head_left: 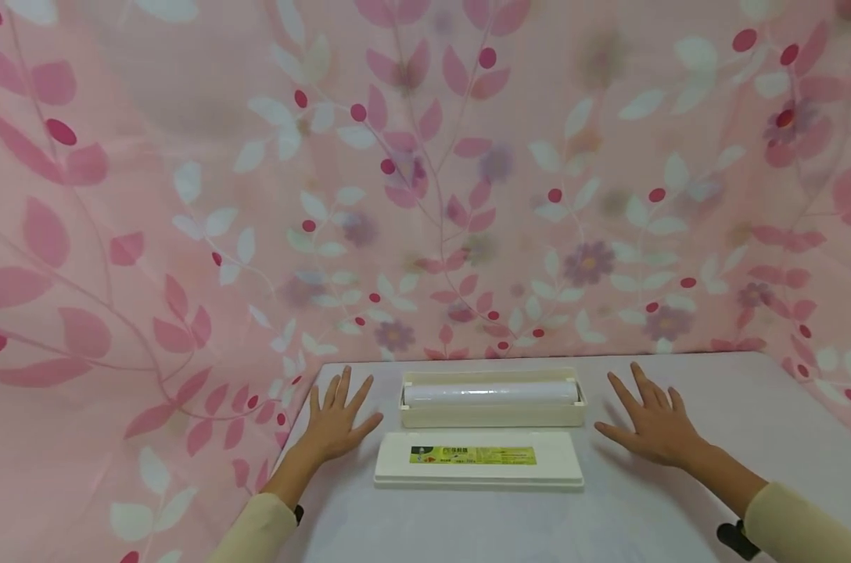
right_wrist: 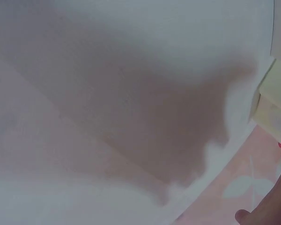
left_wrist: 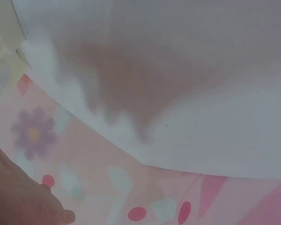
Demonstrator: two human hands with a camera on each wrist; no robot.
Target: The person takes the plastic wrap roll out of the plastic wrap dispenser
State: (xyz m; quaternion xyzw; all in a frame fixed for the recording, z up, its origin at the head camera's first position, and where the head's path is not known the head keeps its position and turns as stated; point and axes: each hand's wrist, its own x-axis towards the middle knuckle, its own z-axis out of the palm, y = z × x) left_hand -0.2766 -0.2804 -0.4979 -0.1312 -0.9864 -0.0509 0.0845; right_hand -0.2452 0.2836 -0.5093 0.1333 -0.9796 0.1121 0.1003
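Left hand [head_left: 332,426] and right hand [head_left: 656,426] are held finger-spread, ungripping; between them, a glossy white cylindrical roll [head_left: 492,393] is seated in a cream rectangular plastic box [head_left: 492,417] (unlidded), and could be spilled by tipping.

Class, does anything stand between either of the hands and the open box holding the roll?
Nothing visible does. The left hand and the right hand are spread on either side of the open box, and only pale tabletop shows in each gap. The lid lies on the box's near side, outside both gaps.
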